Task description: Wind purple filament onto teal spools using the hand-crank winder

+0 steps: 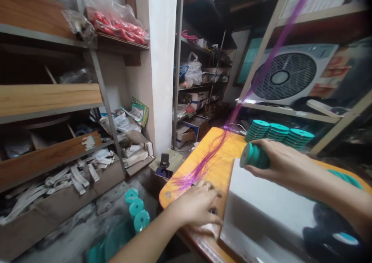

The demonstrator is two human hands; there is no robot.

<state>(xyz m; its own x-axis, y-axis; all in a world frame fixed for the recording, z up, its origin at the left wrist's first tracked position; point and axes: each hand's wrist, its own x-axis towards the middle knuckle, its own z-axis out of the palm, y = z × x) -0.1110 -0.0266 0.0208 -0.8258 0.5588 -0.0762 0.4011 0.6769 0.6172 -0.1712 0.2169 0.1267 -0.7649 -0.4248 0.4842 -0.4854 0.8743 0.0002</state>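
My right hand (270, 158) is closed around a short stack of green spools (255, 156), held above a white box (261, 205). My left hand (203, 203) rests at the near left edge of the yellow table (212, 146), by the box's left side; its fingers are bent and spread, and nothing shows between them. Purple threads (200, 168) lie across the tabletop just beyond my left hand, and a purple strand rises from them toward the upper right. Several stacks of green spools (277, 133) stand at the table's back edge.
Green spools (136, 207) are low at the left, beside the table. A small stand with a phone (164, 166) is past the table's left corner. Cluttered shelves (49, 96) line the left, and a box fan (283, 77) sits on a rack behind the table.
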